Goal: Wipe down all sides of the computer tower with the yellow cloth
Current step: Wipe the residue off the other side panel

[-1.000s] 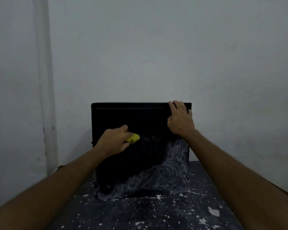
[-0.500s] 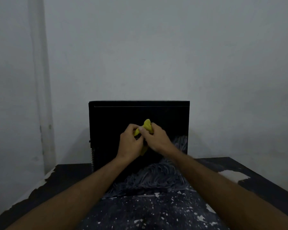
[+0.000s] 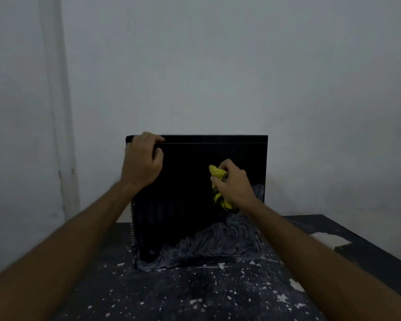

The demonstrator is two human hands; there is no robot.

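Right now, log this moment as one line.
left hand grips computer tower top edge | right hand presses yellow cloth on side panel | lower panel streaked

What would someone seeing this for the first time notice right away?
The yellow cloth, bunched in the right hand against the black computer tower, stands out most. The left hand grips the tower's top left edge. Pale swirled smears cover its lower right face.

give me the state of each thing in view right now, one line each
computer tower: upright on the table, facing side partly clean black, grey smeared residue along the bottom and right
yellow cloth: bunched, against the facing side
right hand: grips the cloth
left hand: holds the tower's top left edge
table: dark, speckled with white flecks
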